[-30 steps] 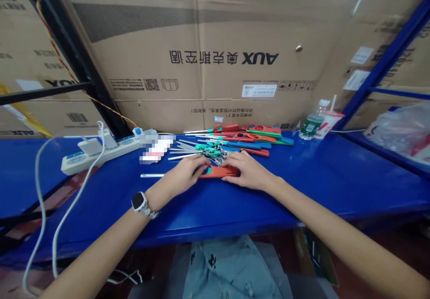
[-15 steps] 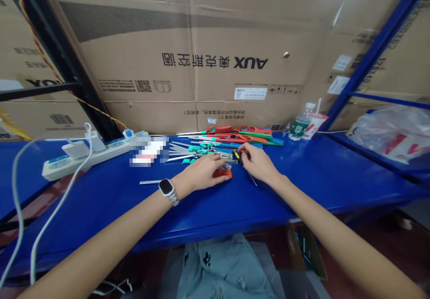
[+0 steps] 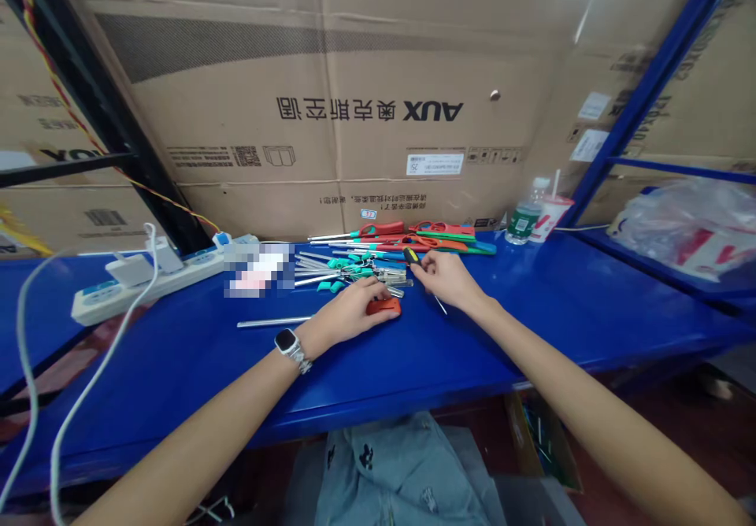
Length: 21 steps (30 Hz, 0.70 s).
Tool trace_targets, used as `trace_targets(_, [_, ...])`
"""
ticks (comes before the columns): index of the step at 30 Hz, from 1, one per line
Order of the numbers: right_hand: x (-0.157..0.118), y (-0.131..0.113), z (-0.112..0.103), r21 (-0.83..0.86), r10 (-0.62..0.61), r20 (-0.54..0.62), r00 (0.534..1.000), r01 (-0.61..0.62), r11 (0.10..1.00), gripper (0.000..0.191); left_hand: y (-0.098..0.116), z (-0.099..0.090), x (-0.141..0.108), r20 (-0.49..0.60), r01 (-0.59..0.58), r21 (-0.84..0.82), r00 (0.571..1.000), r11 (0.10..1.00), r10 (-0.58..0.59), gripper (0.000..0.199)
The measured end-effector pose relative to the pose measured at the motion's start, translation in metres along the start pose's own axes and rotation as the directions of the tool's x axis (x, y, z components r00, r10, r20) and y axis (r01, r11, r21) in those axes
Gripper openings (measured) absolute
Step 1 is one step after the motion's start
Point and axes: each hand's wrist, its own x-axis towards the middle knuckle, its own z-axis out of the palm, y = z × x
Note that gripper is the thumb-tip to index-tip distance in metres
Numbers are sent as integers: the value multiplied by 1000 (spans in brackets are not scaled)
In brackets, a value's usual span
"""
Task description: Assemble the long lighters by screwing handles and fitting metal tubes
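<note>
My left hand (image 3: 357, 307), with a watch (image 3: 287, 342) on its wrist, is closed on a long-necked lighter. The lighter's orange handle (image 3: 388, 305) shows past my fingers, and its metal tube (image 3: 268, 323) sticks out to the left; the middle is hidden. In my right hand (image 3: 450, 278) is a screwdriver (image 3: 412, 257) with a black and yellow handle. Its thin shaft points down toward the table, apart from the lighter. Just behind my left hand lies a heap of metal tubes and teal plastic pieces (image 3: 338, 266). Clear parts (image 3: 394, 277) lie at its right end.
Several long lighters (image 3: 387, 229) with red, green and blue handles lie behind the heap. A water bottle (image 3: 524, 215) and a cup with a straw (image 3: 549, 219) stand back right. At left is a power strip (image 3: 112, 299) with cables. A cardboard wall (image 3: 366, 53) closes the back.
My right hand has tilted the screwdriver, so more of its handle shows and the shaft tip is slightly higher. My left hand keeps the lighter. The whole view has shifted slightly.
</note>
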Motion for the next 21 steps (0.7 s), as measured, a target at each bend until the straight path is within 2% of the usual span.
trace_targets(1, [3, -6, 2, 164, -35, 3, 999, 34, 986, 24, 0, 0, 0, -2, 1, -4, 1000, 1000, -1, 32])
trace_targets(3, [8, -19, 11, 462, -105, -8, 994, 97, 882, 29, 0, 1, 0, -12, 5, -16, 1000, 1000, -6, 30])
trace_targets(5, [12, -31, 23, 643, -152, -18, 988, 128, 755, 37, 0, 2, 0, -28, 5, -33, 1000, 999, -6, 28])
trace_targets(7, [13, -39, 32, 735, -175, -63, 983, 165, 657, 43, 0, 4, 0, -48, -7, -50, 999, 999, 4, 26])
trace_targets(10, [10, -39, 34, 771, -141, -139, 980, 197, 605, 47, -1, 5, 0, -54, -15, -68, 998, 998, 12, 27])
trace_targets(15, [-2, -25, 27, 762, -83, -212, 974, 218, 609, 48, -3, 0, 2, -29, 28, -57, 999, 998, -30, 32])
trace_targets(21, [-4, -22, 36, 752, -137, -219, 966, 257, 607, 46, -7, -4, 1, -25, 28, -26, 999, 999, -29, 32])
